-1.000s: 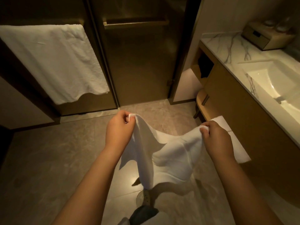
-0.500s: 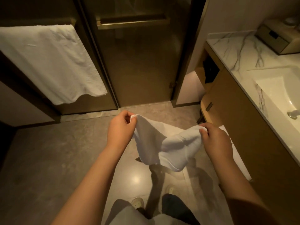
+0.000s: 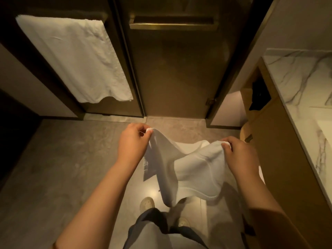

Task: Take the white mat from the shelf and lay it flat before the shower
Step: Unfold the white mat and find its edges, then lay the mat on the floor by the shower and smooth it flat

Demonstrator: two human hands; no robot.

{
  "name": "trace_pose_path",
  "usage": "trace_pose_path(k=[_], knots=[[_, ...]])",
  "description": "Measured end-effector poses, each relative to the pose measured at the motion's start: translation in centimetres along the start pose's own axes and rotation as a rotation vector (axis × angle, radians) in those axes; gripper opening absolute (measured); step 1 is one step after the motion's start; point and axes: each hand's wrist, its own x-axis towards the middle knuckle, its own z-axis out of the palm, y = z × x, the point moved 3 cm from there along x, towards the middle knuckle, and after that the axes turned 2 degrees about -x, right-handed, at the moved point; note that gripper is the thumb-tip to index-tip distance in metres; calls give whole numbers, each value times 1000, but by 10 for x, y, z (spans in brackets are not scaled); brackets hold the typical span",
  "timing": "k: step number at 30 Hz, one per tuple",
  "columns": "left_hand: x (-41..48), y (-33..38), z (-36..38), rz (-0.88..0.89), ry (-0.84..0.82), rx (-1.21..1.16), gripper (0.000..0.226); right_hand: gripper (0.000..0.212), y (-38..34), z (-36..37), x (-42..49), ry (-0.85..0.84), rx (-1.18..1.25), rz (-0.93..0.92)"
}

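Observation:
The white mat (image 3: 188, 168) hangs in the air between my two hands, sagging in folds above the floor. My left hand (image 3: 133, 141) pinches one top corner, and my right hand (image 3: 239, 155) grips the other corner. The mat's lower edge dangles just above my shoes. The bronze glass shower door (image 3: 174, 72) with its brass handle bar (image 3: 170, 26) stands straight ahead, a short stretch of grey floor (image 3: 71, 168) between it and the mat.
A white towel (image 3: 71, 58) hangs on the panel left of the door. The wooden vanity (image 3: 280, 159) with a marble top (image 3: 301, 78) runs along the right. My shoes (image 3: 147, 203) and trouser legs are below the mat.
The view has tilted down and shifted left, so the sink has left the frame. Both hands keep their corners, and the mat has opened a little wider and hangs lower.

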Motion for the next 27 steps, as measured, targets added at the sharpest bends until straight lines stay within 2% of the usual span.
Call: trace_pose_path(k=[6, 9, 13, 14, 16, 18, 19, 22, 25, 27], knots=[[57, -11, 18, -33, -35, 38, 12, 21, -14, 22, 57, -61, -1, 19], [97, -18, 27, -36, -71, 27, 13, 24, -26, 29, 93, -36, -6, 18], [158, -23, 39, -33, -116, 13, 11, 25, -38, 46, 154, -53, 13, 91], [172, -26, 42, -33, -127, 13, 11, 25, -42, 50, 169, -42, 13, 119], [201, -30, 50, -21, -151, 23, 12, 30, -54, 55, 195, 85, -44, 133], [228, -33, 58, 3, -169, 42, 12, 34, -63, 59, 216, 168, -83, 5], [241, -34, 61, 16, -172, 51, 11, 32, -63, 60, 229, 149, -43, -17], [277, -35, 72, 20, -163, 43, 10, 21, -56, 73, 271, 6, 162, 125], [309, -36, 86, 2, -132, 37, 10, 26, -57, 87, 316, -56, -10, 135], [329, -39, 99, -8, -98, 39, 11, 30, -57, 96, 338, -91, -123, 5]])
